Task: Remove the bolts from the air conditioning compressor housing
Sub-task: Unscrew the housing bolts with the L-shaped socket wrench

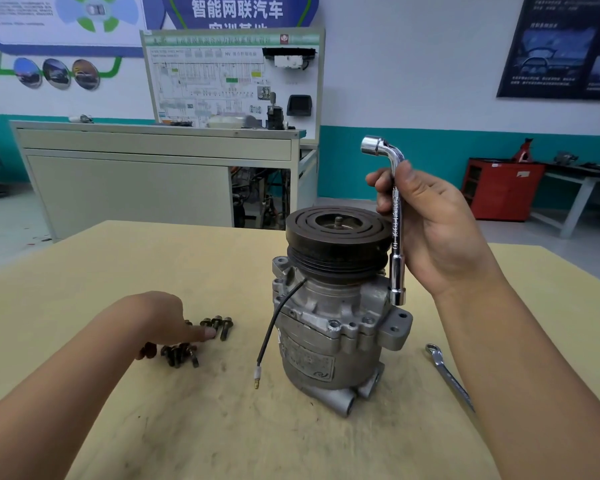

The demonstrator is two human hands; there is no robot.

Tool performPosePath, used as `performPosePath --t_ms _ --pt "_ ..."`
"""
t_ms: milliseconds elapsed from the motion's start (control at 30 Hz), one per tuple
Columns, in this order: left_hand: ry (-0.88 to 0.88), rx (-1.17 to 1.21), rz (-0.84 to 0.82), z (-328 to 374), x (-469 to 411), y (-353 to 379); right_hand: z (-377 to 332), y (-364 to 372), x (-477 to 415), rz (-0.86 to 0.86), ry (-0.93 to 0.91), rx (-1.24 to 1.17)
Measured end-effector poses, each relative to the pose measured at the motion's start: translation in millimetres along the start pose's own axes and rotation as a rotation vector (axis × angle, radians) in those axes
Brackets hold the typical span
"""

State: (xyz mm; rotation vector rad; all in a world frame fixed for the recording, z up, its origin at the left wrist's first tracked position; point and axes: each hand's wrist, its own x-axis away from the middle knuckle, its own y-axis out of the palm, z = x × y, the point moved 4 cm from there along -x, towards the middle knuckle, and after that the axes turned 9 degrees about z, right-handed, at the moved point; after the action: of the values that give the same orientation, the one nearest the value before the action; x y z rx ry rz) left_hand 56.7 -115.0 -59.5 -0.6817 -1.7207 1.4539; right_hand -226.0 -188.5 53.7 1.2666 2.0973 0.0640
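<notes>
The grey aluminium compressor point(329, 327) stands upright on the table with its black pulley point(336, 237) on top and a black wire point(274, 327) hanging down its left side. My right hand point(433, 230) grips a chrome L-shaped socket wrench point(395, 220), held upright with its lower socket end just above the housing's right mounting ear. Several loose dark bolts point(219, 325) lie on the table left of the compressor. My left hand point(163, 322) rests over the bolt pile, fingers down among the bolts, partly hiding them; whether it pinches one I cannot tell.
A chrome combination spanner point(447, 374) lies on the yellow table point(187, 410) to the right of the compressor, partly under my right forearm. Behind the table stand a grey cabinet with a wiring training board and a red tool cart point(499, 188).
</notes>
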Motion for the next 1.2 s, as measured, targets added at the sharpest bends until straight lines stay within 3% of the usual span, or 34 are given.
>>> performPosePath --t_ms 67,133,200,300,567,700,867,1200 --pt "0.005 -0.032 0.115 3 9 -14 0 0 0 0.002 0.003 0.003" --pt "0.046 0.088 0.308 12 24 -33 1 -1 -1 0.002 0.005 -0.001" --pt "0.150 0.461 0.396 28 46 -45 1 -1 -1 0.001 0.008 -0.008" --pt "0.379 0.876 0.377 65 89 -44 0 -1 -1 -0.005 0.007 -0.004" --pt "0.390 0.850 0.634 122 111 -16 -18 -7 -1 -0.001 -0.010 -0.099" --pt "0.490 1.087 0.614 122 104 -16 -32 -13 -1 0.030 -0.036 -0.119" --pt "0.567 1.115 0.544 118 93 -15 -29 -15 -2 0.091 -0.011 -0.027" --pt "0.796 1.145 0.217 95 48 -18 -29 -25 -5 0.177 -0.003 0.051"
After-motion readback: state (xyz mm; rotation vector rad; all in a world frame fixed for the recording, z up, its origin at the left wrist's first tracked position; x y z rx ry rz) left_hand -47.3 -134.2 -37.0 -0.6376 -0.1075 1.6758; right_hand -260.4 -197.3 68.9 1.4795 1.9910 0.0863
